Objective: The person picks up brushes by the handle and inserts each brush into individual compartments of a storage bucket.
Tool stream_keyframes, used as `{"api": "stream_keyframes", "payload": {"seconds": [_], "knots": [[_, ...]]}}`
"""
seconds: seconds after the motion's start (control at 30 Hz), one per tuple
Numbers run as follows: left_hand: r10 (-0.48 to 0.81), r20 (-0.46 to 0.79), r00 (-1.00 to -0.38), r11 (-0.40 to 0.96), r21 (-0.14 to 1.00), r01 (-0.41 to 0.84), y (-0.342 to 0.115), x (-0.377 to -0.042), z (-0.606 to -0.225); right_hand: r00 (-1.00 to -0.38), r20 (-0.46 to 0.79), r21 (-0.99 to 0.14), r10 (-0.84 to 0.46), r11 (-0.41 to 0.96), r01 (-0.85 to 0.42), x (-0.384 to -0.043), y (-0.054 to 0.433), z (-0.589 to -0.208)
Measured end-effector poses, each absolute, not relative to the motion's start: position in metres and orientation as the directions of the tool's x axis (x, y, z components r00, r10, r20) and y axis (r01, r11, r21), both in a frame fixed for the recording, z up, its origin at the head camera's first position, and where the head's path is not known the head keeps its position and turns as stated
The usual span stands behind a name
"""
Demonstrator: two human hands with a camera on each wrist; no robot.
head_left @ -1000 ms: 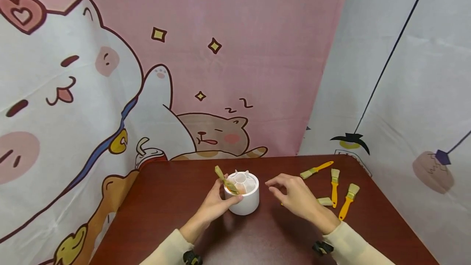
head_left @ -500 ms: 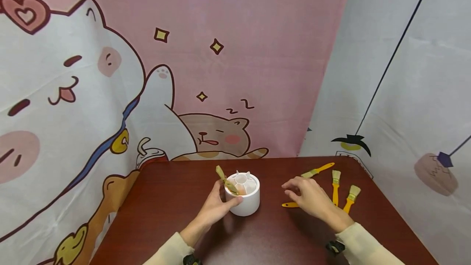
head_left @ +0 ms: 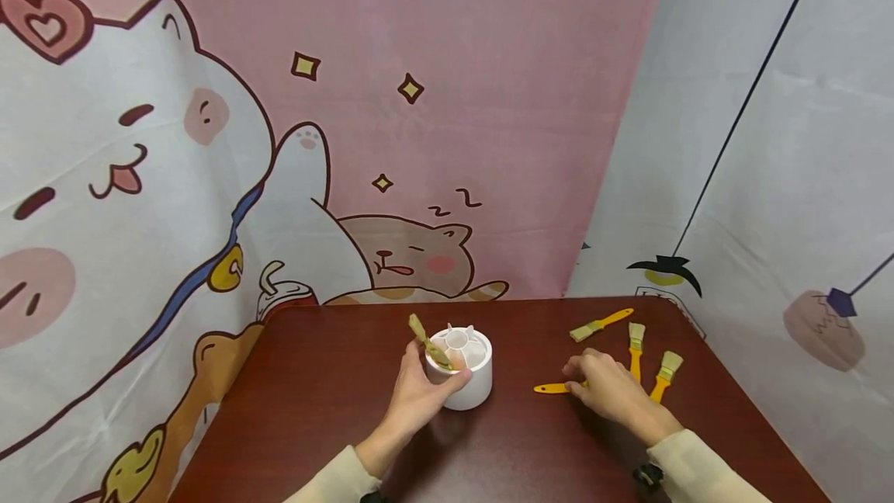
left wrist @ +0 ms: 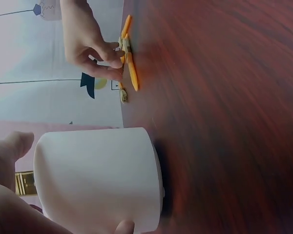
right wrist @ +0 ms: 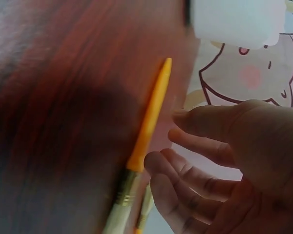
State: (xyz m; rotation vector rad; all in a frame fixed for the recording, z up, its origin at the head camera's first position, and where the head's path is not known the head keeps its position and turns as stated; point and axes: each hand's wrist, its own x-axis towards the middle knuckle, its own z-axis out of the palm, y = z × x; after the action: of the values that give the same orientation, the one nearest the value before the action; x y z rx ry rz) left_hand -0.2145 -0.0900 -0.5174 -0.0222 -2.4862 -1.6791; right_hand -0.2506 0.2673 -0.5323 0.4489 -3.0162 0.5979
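Observation:
A round white pot (head_left: 471, 390) with a divided insert stands upright on the dark red table. My left hand (head_left: 412, 398) holds it round its left side, thumb by the front rim. One paintbrush (head_left: 420, 329) leans in the pot, bristles up and tilted left. To the right, my right hand (head_left: 615, 390) hovers over another paintbrush (head_left: 550, 389) lying flat, and hides most of it in the head view. The right wrist view shows that brush's yellow handle (right wrist: 154, 109) close to the loosely bent fingers (right wrist: 161, 163), which do not grip it.
Beyond the right hand lie more yellow-handled paintbrushes: one slanted paintbrush (head_left: 602, 324) farther back, a second paintbrush (head_left: 635, 348) and a third paintbrush (head_left: 667, 375) to the right. A printed cloth (head_left: 524, 138) hangs behind the table (head_left: 314, 402).
My right hand has moved right and down, away from the pot, to the brush lying nearest the pot. The left hand stays at the pot, which has hardly moved.

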Motion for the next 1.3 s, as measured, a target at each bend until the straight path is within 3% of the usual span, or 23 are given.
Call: {"api": "stream_keyframes", "payload": {"seconds": [0.37, 0.67, 0.97, 1.1, 1.3], "knots": [[-0.067, 0.107, -0.992, 0.413, 0.908, 0.070, -0.089, -0.217, -0.516, -0.946, 0.130, -0.326, -0.296, 0.889, -0.322, -0.254, 0.268, -0.551], [0.051, 0.058, -0.997, 0.258, 0.964, 0.070, -0.099, -0.224, -0.517, -0.892, 0.122, -0.327, -0.436, 0.831, -0.451, -0.258, 0.269, -0.554], [0.094, -0.003, -0.996, 0.212, 0.977, 0.018, -0.103, -0.231, -0.518, -0.838, 0.164, -0.269, -0.520, 0.794, -0.546, -0.258, 0.274, -0.555], [0.096, 0.000, -0.995, 0.211, 0.977, 0.020, -0.102, -0.231, -0.517, -0.859, 0.170, -0.294, -0.482, 0.808, -0.511, -0.258, 0.275, -0.553], [0.064, 0.022, -0.998, 0.229, 0.973, 0.037, -0.099, -0.226, -0.516, -0.947, 0.155, -0.384, -0.282, 0.866, -0.321, -0.258, 0.272, -0.549]]}}
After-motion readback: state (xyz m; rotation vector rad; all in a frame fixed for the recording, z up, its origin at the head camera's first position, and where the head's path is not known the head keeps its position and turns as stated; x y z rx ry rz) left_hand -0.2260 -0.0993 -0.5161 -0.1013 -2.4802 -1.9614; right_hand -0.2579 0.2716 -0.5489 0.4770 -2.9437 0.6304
